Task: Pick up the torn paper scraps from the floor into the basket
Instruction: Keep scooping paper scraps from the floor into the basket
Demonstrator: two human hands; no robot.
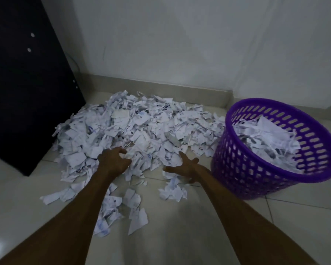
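Pale tiled floor (180, 236) against a white wall (180, 44). Left hand (113, 161) fingers curl loosely, empty; right hand (183, 166) fingers spread. Both reach the paper scraps (138, 127) at twelve o'clock. Next: scoop a load into the part-filled basket (256, 169) at two o'clock.

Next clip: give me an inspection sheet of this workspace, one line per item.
Surface: pale tiled floor, scraps scattered across it.
Job's things: large paper scrap pile by the wall; purple basket to its right, partly filled.
Clutter: loose scraps lie nearer, apart from the pile.
Hands: left hand with fingers spread at the pile's near edge; right hand open, holding nothing.
Cables: thin cable beside the cabinet.
Surroundings: dark cabinet left; white wall behind.
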